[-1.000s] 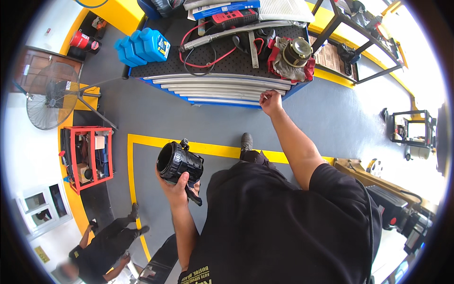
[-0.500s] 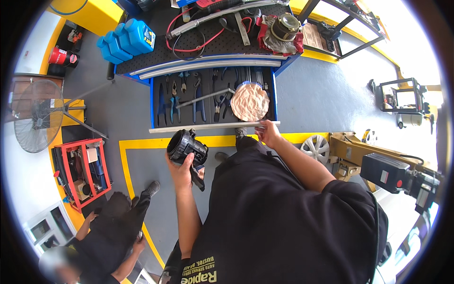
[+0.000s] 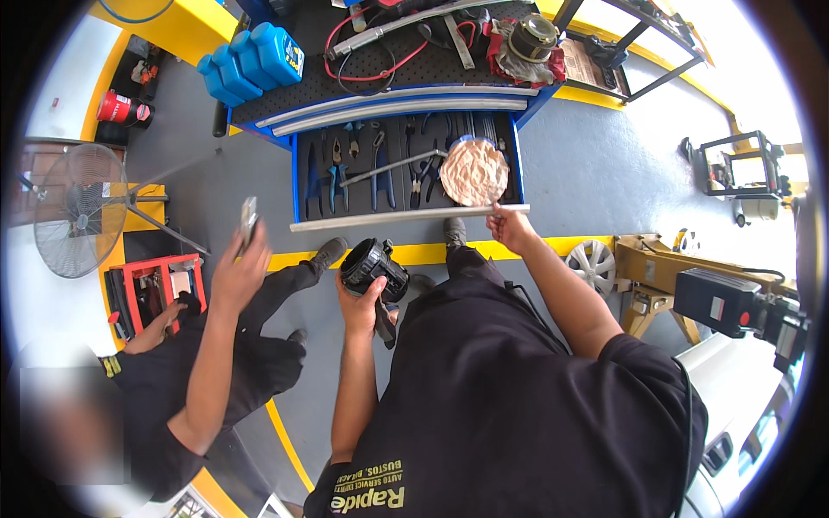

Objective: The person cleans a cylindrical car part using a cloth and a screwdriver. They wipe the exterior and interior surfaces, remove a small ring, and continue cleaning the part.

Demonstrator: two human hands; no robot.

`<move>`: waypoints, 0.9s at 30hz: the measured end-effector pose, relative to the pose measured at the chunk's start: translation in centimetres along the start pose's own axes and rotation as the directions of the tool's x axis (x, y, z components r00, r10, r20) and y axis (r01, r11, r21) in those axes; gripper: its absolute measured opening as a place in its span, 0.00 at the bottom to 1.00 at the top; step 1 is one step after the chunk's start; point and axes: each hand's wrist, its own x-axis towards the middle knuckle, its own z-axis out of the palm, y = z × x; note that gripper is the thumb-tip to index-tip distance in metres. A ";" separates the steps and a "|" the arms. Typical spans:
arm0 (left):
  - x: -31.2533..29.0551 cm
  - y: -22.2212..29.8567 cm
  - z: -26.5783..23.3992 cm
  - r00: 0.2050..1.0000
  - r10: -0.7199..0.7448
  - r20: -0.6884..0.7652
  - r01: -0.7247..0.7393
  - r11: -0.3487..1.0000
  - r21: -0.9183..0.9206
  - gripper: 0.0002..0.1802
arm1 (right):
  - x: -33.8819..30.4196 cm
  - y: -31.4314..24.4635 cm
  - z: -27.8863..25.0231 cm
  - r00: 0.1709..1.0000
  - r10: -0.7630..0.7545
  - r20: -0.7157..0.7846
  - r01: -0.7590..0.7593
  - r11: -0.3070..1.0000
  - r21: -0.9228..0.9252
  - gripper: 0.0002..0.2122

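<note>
My left hand (image 3: 357,304) grips a black round plastic housing (image 3: 373,269) with a wide open mouth, held in front of my body. A dark strip hangs below it. My right hand (image 3: 511,229) has its fingers curled on the front edge of a pulled-out tool drawer (image 3: 406,217). Inside lie several pliers (image 3: 338,177) with blue handles, and a bent metal bar (image 3: 389,166) across them. A round, crumpled, tan paper-like disc (image 3: 474,172) rests at the drawer's right end, just beyond my right hand.
Blue bottles (image 3: 275,56), a cable and a metal part (image 3: 533,40) on a red cloth sit atop the cabinet. At left, a co-worker's raised hand (image 3: 239,272) holds a small metallic thing, near a floor fan (image 3: 82,211) and red rack (image 3: 155,293). A wheel cover (image 3: 591,263) stands right.
The co-worker at left has stepped closer and raised a hand holding a small metallic thing. My hands keep their holds. The whole view has shifted slightly.
</note>
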 end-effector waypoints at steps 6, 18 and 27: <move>-1.0 1.5 -0.9 0.998 0.064 -0.011 -0.064 0.997 0.034 0.48 | 6.3 -6.4 3.7 0.994 -0.098 -0.045 0.107 0.963 0.249 0.12; -4.8 1.9 -4.3 0.970 0.032 -0.240 0.012 0.984 0.177 0.51 | 20.5 -15.0 10.7 0.944 -0.204 -0.259 0.308 0.826 0.472 0.18; -3.3 2.2 -3.9 0.989 0.022 -0.149 0.012 0.975 0.222 0.50 | 20.3 -10.5 7.9 0.965 -0.208 -0.160 0.260 0.834 0.486 0.15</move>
